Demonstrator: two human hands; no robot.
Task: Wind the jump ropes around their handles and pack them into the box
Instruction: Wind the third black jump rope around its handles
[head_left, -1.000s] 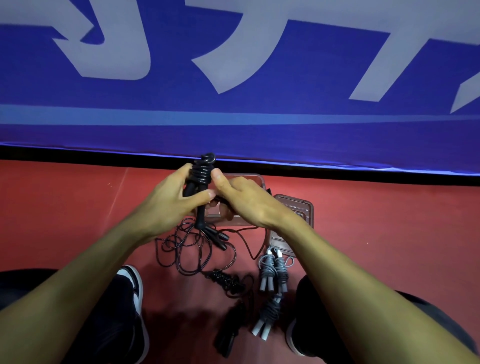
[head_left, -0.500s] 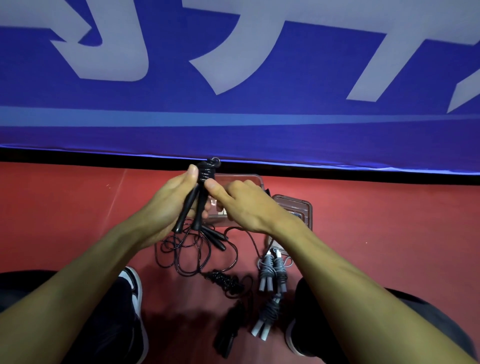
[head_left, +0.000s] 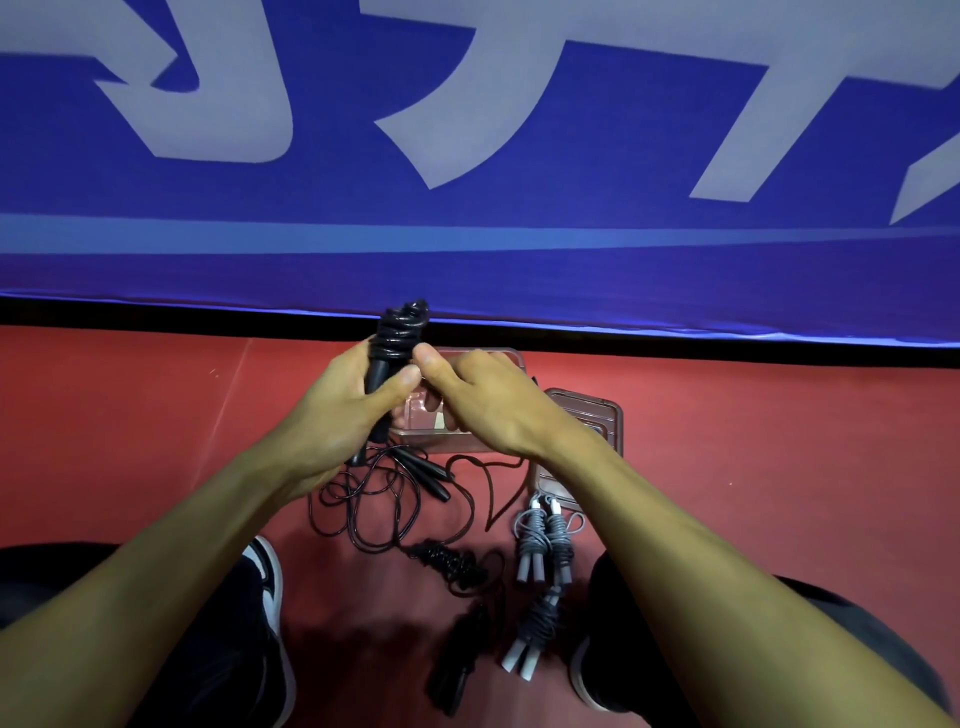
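Gripping one wound black rope (head_left: 397, 338) in left hand (head_left: 337, 415), right hand (head_left: 483, 400) pinching beside it. Lying below hands: two gray ropes (head_left: 540, 540), two black ropes (head_left: 395, 499). Sitting behind: one box (head_left: 467, 439).

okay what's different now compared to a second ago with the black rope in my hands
The black jump rope shows more coils at its top than half a second ago. The left hand still grips the handles and the right hand stays at the rope, thumb against the coils. The clear box, lid, loose black rope and grey ropes on the floor stayed put.
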